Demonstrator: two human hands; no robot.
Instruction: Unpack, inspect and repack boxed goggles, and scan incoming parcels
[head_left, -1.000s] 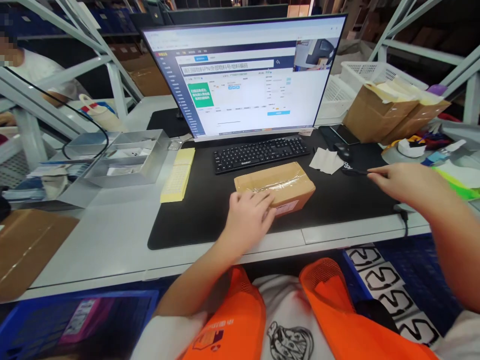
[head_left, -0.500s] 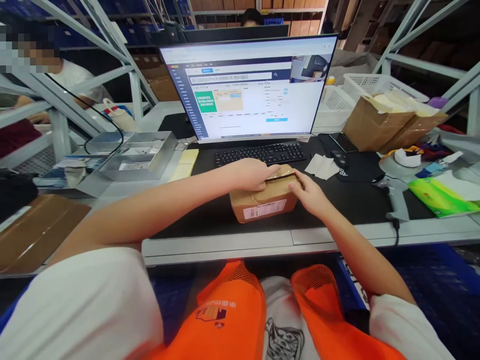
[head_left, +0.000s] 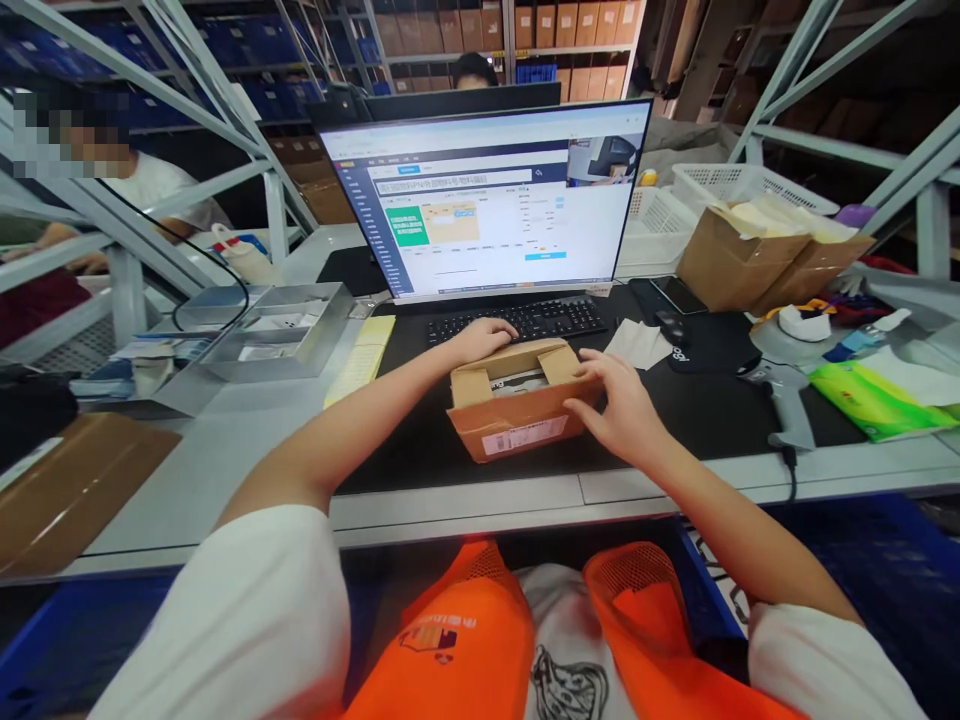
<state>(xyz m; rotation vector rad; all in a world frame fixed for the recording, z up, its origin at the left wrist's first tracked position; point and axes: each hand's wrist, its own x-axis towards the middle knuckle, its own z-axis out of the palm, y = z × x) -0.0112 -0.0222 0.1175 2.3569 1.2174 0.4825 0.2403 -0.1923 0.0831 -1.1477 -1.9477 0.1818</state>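
A small brown cardboard box (head_left: 517,420) stands on the black mat with its top flaps raised and a white label (head_left: 525,436) on its near side. Inside shows a grey item with dark print (head_left: 517,383), mostly hidden by the walls. My left hand (head_left: 484,340) is at the far flap, its fingers bent along the edge and partly hidden. My right hand (head_left: 619,395) grips the box's right end, thumb on the near flap and fingers at the corner.
A keyboard (head_left: 555,318) and monitor (head_left: 502,220) stand behind the box. To the right lie white paper (head_left: 640,343), a mouse (head_left: 670,327), a barcode scanner (head_left: 787,405) and a green packet (head_left: 874,400). A grey divided tray (head_left: 281,335) is left. Another person (head_left: 142,190) sits beyond the frame.
The top of the box has opened, its flaps now standing up and the contents showing. My left hand has moved from the top to the far side; my right hand stays at the right end.
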